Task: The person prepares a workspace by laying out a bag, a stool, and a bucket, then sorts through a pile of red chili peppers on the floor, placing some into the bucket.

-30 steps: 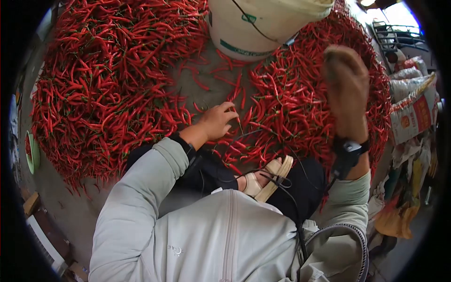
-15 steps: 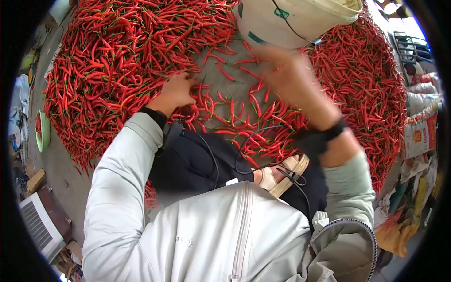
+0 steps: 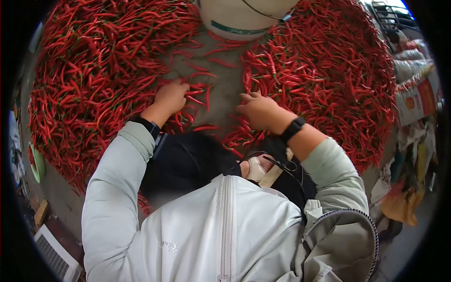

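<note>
My left hand (image 3: 171, 97) is at the inner edge of the left heap of red chilies (image 3: 98, 70), its fingers curled together by a few loose peppers; whatever lies between them is too small to tell. Over by the right heap of red chilies (image 3: 329, 80), my right hand (image 3: 260, 111) points inward with its fingers apart and slightly blurred, and no pepper is visible in it. A strip of grey floor (image 3: 223, 89) with scattered chilies separates the two heaps.
A white bucket (image 3: 239, 16) with a wire handle stands at the top between the heaps. My sandalled foot (image 3: 258, 169) and a black cable are below my hands. A green bowl (image 3: 37, 163) is at far left, printed sacks (image 3: 416, 101) at far right.
My right hand has come down and left from beside the bucket to the chilies. My left hand has stayed near the left heap. The view has shifted, with the bucket now higher and further left.
</note>
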`<state>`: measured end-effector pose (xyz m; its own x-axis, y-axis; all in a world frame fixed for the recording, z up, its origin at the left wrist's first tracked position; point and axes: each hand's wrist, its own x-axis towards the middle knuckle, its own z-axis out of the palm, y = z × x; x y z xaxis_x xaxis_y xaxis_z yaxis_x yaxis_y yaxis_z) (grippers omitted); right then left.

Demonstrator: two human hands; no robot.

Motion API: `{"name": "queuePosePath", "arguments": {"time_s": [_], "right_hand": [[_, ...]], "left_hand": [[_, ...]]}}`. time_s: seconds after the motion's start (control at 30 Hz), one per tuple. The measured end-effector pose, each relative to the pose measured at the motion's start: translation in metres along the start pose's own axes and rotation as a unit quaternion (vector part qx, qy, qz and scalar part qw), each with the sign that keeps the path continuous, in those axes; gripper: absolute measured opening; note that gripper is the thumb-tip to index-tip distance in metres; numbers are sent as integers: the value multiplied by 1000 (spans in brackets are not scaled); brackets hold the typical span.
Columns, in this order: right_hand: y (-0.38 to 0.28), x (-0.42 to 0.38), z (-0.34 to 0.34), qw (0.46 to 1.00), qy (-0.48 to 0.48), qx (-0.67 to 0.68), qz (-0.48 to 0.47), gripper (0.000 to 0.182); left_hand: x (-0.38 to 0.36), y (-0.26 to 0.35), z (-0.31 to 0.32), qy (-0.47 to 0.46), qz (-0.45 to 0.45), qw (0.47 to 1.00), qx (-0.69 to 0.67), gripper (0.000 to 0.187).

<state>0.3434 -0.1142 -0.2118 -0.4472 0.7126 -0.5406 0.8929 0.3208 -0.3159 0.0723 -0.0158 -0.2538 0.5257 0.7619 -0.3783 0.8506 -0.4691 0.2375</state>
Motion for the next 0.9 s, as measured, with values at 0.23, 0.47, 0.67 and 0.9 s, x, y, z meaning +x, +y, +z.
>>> {"name": "queuePosePath", "arguments": {"time_s": [0.23,0.47,0.67,0.9], "right_hand": [[20,-145,-43,997,61,-52,-18,61],[18,-243,-62,979,-113,104,136,41],[67,-230,-43,913,205,326,134,30],[149,-119,8,876,423,101,208,24]], "left_hand": [[12,82,-11,58,44,995,-67,55],[47,156,-3,146,295,934,-141,45],[84,261,-2,107,331,935,-66,33],[103,255,7,106,279,951,78,31]]}}
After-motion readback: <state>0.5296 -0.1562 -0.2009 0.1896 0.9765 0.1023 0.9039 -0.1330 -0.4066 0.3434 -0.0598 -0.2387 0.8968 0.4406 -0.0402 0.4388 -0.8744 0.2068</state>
